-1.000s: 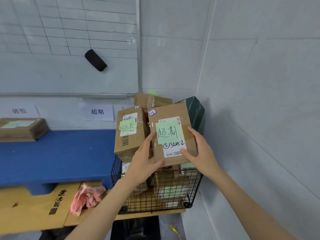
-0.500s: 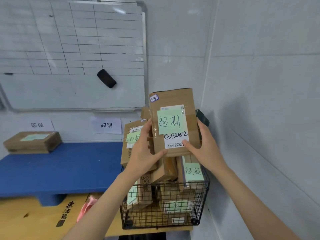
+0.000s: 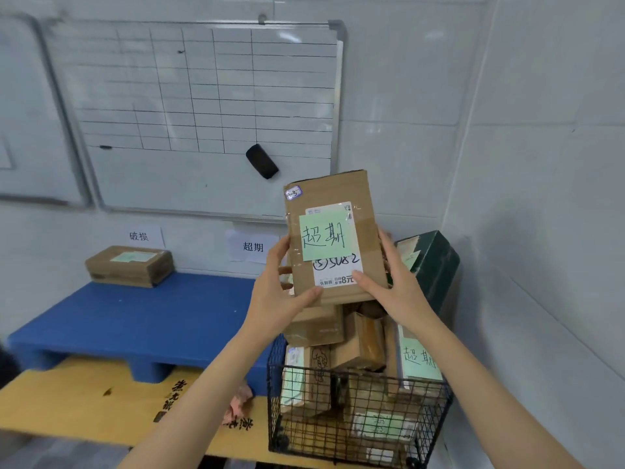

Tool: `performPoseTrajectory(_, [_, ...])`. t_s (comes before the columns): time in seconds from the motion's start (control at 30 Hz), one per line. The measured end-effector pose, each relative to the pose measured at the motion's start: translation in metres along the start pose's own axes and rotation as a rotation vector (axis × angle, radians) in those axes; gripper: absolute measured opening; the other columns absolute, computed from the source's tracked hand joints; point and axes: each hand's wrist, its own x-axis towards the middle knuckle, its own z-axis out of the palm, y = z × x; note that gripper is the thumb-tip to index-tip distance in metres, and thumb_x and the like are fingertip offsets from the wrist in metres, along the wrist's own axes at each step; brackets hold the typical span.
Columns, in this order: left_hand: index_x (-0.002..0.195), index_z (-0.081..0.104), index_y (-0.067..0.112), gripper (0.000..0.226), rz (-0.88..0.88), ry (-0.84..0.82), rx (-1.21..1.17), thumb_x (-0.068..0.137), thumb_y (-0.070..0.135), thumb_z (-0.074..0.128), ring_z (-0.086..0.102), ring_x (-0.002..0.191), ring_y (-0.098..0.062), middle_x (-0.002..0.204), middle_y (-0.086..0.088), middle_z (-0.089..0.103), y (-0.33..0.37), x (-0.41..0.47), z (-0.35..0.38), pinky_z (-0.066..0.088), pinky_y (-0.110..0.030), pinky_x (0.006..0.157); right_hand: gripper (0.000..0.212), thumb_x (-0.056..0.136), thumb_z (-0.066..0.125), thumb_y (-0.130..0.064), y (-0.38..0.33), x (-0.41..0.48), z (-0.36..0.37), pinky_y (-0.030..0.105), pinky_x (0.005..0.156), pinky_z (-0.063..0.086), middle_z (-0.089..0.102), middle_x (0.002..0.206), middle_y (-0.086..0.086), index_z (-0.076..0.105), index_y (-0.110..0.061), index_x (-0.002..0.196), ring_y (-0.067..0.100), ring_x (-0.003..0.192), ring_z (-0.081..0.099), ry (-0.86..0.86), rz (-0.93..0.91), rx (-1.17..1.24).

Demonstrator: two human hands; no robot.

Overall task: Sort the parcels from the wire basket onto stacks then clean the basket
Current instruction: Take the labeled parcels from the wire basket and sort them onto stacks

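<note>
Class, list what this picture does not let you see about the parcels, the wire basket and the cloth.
Head view:
- Back of the held parcel: turned away from the camera.
- Floor of the wire basket: covered by parcels.
- Pink cloth: mostly behind the left forearm.
- Small print on the white label: blurred.

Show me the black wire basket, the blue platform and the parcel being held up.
Black wire basket (image 3: 338, 428), head view, front mesh wall.
Blue plastic platform (image 3: 135, 319), head view, bare top.
Held brown cardboard parcel (image 3: 324, 236), head view, green note.
</note>
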Motion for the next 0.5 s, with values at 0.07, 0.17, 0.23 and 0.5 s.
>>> performPoseTrajectory(0.07, [0.149, 0.028, 0.033, 0.092, -0.01, 0.03, 0.015, 0.076, 0.03, 0.085, 0.052, 0.118, 0.002, 0.128, 0.051, 0.038, -0.004, -0.001, -0.016, 0.054, -0.025, 0.087, 0.088, 0.089, 0.068, -0.04, -0.005, 0.009, 0.015, 0.014, 0.101, 0.03, 0.038, 0.139, -0.036, 0.009, -0.045, 0.155, -0.018, 0.12, 0.04, -0.028, -0.019, 0.025])
performPoseTrajectory(0.17, [0.149, 0.029, 0.033, 0.09, -0.04, 0.087, 0.044, 0.078, 0.028, 0.083, 0.051, 0.117, 0.006, 0.127, 0.046, 0.044, -0.011, -0.002, -0.047, 0.053, -0.024, 0.089, 0.095, 0.09, 0.07, -0.036, -0.019, 0.026, 0.045, 0.006, 0.098, 0.031, 0.032, 0.127, -0.048, 0.002, -0.041, 0.157, -0.033, 0.107, 0.037, -0.072, -0.039, 0.084])
performPoseTrajectory(0.23, [0.147, 0.032, 0.033, 0.087, -0.064, 0.135, 0.052, 0.078, 0.026, 0.084, 0.051, 0.115, 0.009, 0.133, 0.035, 0.047, -0.018, -0.004, -0.071, 0.052, -0.019, 0.088, 0.095, 0.089, 0.072, -0.035, -0.032, 0.036, 0.068, 0.019, 0.106, 0.032, 0.032, 0.131, -0.044, 0.005, -0.038, 0.156, -0.026, 0.115, 0.037, -0.088, -0.056, 0.124])
performPoseTrajectory(0.5, [0.13, 0.046, 0.024, 0.068, -0.164, 0.303, 0.042, 0.075, 0.023, 0.086, 0.057, 0.113, 0.003, 0.121, 0.024, 0.056, -0.053, -0.009, -0.167, 0.047, -0.014, 0.095, 0.087, 0.089, 0.073, -0.029, -0.075, 0.072, 0.173, -0.004, 0.079, 0.036, 0.039, 0.128, -0.033, 0.015, -0.034, 0.154, -0.037, 0.103, 0.036, -0.142, -0.141, 0.215])
